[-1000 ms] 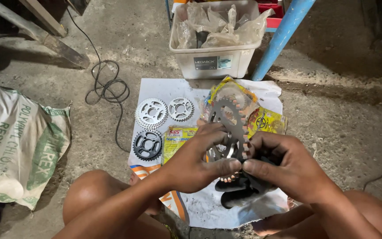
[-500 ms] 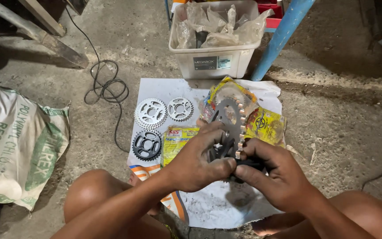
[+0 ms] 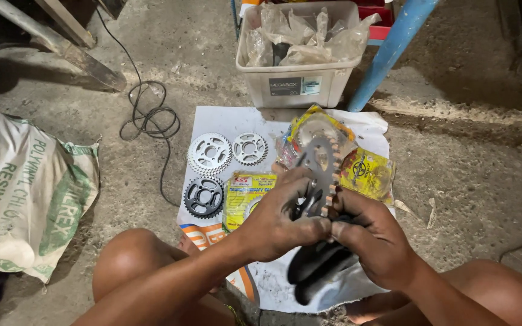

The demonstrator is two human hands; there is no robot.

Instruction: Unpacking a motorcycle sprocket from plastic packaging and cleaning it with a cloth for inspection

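Observation:
I hold a grey toothed sprocket [image 3: 321, 163] upright over a white sheet [image 3: 225, 121] spread on the concrete floor. My left hand [image 3: 282, 214] grips its lower left edge. My right hand [image 3: 376, 244] pinches its lower right edge, and a dark rubbery piece [image 3: 315, 268] hangs below both hands. On the sheet to the left lie two silver sprockets [image 3: 210, 153] [image 3: 250, 148] and a black one [image 3: 203, 197], next to a yellow packet [image 3: 243, 196].
A white plastic bin [image 3: 300, 84] full of clear bags stands behind the sheet, beside a blue pole [image 3: 388, 54]. More yellow packets [image 3: 370, 172] lie to the right. A black cable [image 3: 149, 118] coils at the left, near a printed woven sack [image 3: 25, 193].
Both hands have closed in on the grey sprocket's lower edge and raised it more upright. My right hand has shifted slightly down and right.

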